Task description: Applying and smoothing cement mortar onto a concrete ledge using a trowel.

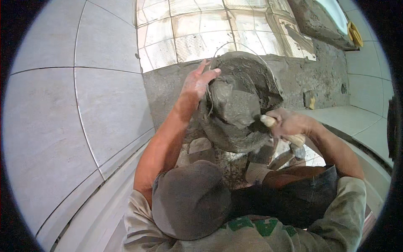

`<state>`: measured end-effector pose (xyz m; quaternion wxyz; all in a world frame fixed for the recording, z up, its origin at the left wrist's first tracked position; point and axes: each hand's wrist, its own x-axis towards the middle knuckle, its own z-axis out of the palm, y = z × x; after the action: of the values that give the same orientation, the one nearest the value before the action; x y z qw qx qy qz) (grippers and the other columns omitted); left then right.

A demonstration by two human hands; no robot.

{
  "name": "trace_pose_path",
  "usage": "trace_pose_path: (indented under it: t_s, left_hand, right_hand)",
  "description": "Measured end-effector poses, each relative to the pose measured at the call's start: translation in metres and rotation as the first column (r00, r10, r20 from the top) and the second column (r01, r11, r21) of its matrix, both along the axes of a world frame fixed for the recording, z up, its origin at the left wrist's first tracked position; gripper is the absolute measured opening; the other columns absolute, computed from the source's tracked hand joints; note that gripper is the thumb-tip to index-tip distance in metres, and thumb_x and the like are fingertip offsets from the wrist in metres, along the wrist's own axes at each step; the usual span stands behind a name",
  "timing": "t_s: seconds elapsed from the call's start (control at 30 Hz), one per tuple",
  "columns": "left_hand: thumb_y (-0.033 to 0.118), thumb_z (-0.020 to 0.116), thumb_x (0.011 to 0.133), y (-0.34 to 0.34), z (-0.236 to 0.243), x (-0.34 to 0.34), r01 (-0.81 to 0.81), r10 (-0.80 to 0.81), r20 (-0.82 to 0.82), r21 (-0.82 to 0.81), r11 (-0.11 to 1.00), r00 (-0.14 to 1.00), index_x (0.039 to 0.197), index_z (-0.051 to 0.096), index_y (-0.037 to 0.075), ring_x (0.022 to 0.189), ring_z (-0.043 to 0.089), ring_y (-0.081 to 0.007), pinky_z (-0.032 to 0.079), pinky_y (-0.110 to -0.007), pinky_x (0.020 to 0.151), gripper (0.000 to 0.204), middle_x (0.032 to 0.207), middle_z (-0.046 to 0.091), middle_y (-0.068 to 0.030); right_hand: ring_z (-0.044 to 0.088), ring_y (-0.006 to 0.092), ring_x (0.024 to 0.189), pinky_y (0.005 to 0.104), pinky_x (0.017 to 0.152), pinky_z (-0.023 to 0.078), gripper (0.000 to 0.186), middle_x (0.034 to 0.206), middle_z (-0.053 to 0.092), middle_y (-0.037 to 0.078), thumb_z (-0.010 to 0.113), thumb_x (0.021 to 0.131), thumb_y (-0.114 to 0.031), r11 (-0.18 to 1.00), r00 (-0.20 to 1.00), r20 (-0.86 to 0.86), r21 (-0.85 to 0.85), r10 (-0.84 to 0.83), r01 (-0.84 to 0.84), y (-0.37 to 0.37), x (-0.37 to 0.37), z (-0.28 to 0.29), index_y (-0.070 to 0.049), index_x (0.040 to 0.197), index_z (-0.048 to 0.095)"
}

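Centrally, a round bucket (pixel 240 143) caked with grey mortar stands before the person's bent legs, its open mouth toward the camera; base not visible. Contents: wet grey mortar (pixel 237 103), heaped in the middle, with more smeared up the inner wall. A thin wire handle (pixel 261 51) arcs past the far side of the rim. Left hand (pixel 197 82) at the left rim: partly curled, thumb laid over the edge, holding the bucket; the lower fingers are mostly hidden. Right hand (pixel 289 122) at the right rim: fingers closed around a pale wooden tool handle (pixel 297 139), whose front end points at the mortar; the tool's working end cannot be made out under the grey coating. Nearer the body: left knee (pixel 191 199) in grey cloth, light shirt (pixel 256 235) with green patches. Beyond the bucket: a rough grey mortar strip (pixel 163 86), then pale gridded tiles (pixel 201 29) streaked with grey. Left side: large grey tiles (pixel 107 101) with pale joints. Upper right: white basin-like edge (pixel 333 14), a yellow item (pixel 355 34) just beside it, kind unclear; smaller yellow piece (pixel 312 102) lower down, near the strip's right end.
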<state>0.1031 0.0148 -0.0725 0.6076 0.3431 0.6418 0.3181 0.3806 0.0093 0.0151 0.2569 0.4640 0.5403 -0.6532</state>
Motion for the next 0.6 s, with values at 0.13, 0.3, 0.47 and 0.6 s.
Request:
trace_pose_path:
  t_s: [0.13,0.3,0.47,0.6]
  left_hand:
    - [0.030,0.067,0.077,0.002,-0.004,-0.004,-0.029,0.035,0.156,-0.042,0.999,0.987,0.141,0.032,-0.001,0.119,0.048,-0.0248,0.032,-0.030,0.101,0.080,0.130,0.051,-0.0210]
    - [0.016,0.057,0.080,-0.004,-0.010,-0.014,-0.027,0.012,0.222,0.063,0.998,0.975,0.135,0.045,0.000,0.089,0.054,-0.0129,0.043,-0.025,0.081,0.059,0.105,0.060,-0.0058]
    - [0.012,0.054,0.078,-0.015,-0.007,-0.020,-0.056,0.047,0.284,0.023,0.998,0.958,0.135,0.044,0.000,0.078,0.054,-0.0112,0.044,-0.023,0.073,0.059,0.095,0.061,-0.0037]
    - [0.015,0.057,0.074,-0.014,-0.006,-0.016,-0.084,0.080,0.290,0.002,0.996,0.954,0.141,0.035,0.000,0.088,0.055,-0.0169,0.038,-0.024,0.090,0.072,0.095,0.064,-0.0090]
  right_hand:
    - [0.060,0.0227,0.075,0.0368,0.067,0.047,0.032,0.081,0.063,0.014,0.062,0.067,-0.012,0.978,0.991,0.051,0.165,0.123,-0.129,0.007,0.007,0.014,-0.003,0.097,0.057]
    - [0.059,0.0281,0.072,0.0386,0.066,0.045,0.030,0.078,0.061,0.017,0.064,0.064,-0.013,0.926,0.979,0.093,0.321,0.180,-0.201,0.002,0.019,0.039,-0.001,0.091,0.058]
    - [0.052,0.0171,0.065,0.0343,0.060,0.043,0.030,0.068,0.056,0.009,0.065,0.061,-0.008,0.947,0.999,-0.046,0.317,-0.028,0.041,-0.017,0.048,0.037,-0.001,0.090,0.058]
    - [0.046,0.0112,0.062,0.0298,0.055,0.039,0.026,0.066,0.052,0.004,0.065,0.062,-0.004,0.923,0.994,0.050,0.378,-0.098,0.072,-0.029,0.061,0.072,-0.001,0.087,0.058]
